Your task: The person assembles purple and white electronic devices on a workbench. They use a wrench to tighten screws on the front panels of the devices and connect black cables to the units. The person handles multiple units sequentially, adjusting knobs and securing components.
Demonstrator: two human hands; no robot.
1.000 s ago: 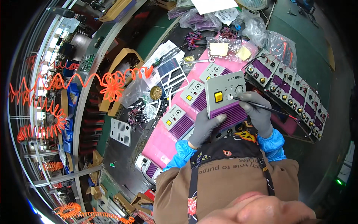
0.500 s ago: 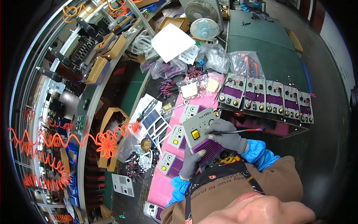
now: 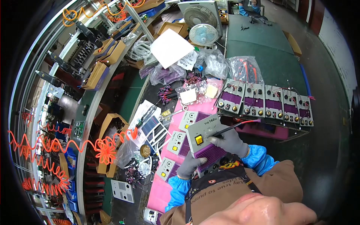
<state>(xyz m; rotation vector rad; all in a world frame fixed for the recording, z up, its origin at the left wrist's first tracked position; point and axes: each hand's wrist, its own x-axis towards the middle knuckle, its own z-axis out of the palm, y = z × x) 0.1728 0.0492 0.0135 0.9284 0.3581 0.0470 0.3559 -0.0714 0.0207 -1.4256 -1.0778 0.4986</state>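
Tilted above the pink mat (image 3: pixel 159 193), a welder unit (image 3: pixel 205 129) with a grey front panel, yellow switch and purple ribbed body is held in both my hands. My left hand (image 3: pixel 190 167), in a grey glove, is closed on its lower left corner, thumb against the purple ribs. At its right side, my gloved right hand (image 3: pixel 232 143) is closed around the edge, thumb by the panel. Over that hand runs a black cable (image 3: pixel 228 129) with a red end; its inner end is hidden. Similar units (image 3: pixel 178 141) lie on the mat just left of the held one.
A row of grey-and-purple units (image 3: pixel 255 101) stands on the right. Cable bundles (image 3: pixel 167 93), clear bags (image 3: pixel 217 63) and a fan (image 3: pixel 202 34) are beyond the mat. To the left are a loose grey panel (image 3: pixel 122 191), a small bowl (image 3: pixel 145 151) and a coiled orange hose (image 3: pixel 105 148).
The welder unit has turned slightly in my hands, its panel tilting more and its purple side showing more. The cable's red end has swung up and away.
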